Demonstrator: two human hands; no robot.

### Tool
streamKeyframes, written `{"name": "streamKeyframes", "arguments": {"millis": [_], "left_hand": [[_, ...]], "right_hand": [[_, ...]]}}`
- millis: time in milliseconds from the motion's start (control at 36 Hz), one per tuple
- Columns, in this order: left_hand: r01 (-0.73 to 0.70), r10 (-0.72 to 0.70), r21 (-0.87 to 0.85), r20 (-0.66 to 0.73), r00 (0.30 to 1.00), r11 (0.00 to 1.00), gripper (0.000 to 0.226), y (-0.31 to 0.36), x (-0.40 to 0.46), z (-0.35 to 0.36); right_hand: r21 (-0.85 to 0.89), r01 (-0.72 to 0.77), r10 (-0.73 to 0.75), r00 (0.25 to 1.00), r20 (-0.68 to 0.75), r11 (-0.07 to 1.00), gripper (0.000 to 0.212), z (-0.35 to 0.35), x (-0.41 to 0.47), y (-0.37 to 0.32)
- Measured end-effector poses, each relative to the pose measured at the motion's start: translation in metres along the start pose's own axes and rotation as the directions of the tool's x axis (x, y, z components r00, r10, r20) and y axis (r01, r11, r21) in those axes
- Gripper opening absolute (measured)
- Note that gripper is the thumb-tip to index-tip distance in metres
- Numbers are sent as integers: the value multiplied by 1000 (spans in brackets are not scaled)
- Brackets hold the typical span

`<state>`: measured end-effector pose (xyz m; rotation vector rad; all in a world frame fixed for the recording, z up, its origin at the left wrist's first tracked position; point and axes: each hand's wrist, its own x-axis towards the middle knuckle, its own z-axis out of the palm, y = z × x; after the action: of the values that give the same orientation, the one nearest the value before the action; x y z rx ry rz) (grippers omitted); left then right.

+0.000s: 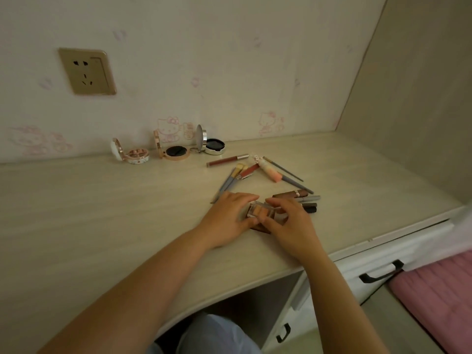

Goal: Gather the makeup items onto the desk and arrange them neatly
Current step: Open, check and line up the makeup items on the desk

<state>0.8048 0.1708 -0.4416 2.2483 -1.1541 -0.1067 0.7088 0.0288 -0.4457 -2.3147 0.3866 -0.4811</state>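
A small eyeshadow palette (259,211) with orange and brown pans lies on the pale desk (102,213), its clear lid raised. My left hand (227,221) grips its left side. My right hand (288,223) pinches its right side and lid. Beyond my hands lie two brushes (229,181), a red lip gloss tube (227,160), another red tube (247,171), a peach stick (268,168), thin grey pencils (286,171) and a brown lipstick (291,194). Three open round compacts (176,149) stand in a row by the wall.
A wall socket (86,71) sits on the patterned wall at upper left. A side panel (413,111) closes the desk on the right. White drawers with black handles (381,273) sit below the desk's right end, beside pink bedding (439,297).
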Motion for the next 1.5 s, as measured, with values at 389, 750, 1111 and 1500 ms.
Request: {"name": "streamKeyframes", "arguments": {"millis": [389, 750, 1111, 1500], "left_hand": [[-47, 47, 4, -100, 994, 999, 54, -11, -6, -11], [197, -186, 21, -247, 951, 980, 47, -68, -93, -89], [292, -414, -295, -582, 700, 910, 52, -113, -129, -103], [173, -401, -420, -548, 734, 891, 54, -119, -135, -105]], "right_hand": [[42, 156, -157, 987, 16, 987, 52, 2, 2, -16], [249, 243, -312, 905, 289, 938, 65, 84, 17, -114], [778, -349, -33, 903, 427, 523, 24, 169, 29, -172], [660, -184, -218, 852, 477, 728, 26, 171, 30, -164]]}}
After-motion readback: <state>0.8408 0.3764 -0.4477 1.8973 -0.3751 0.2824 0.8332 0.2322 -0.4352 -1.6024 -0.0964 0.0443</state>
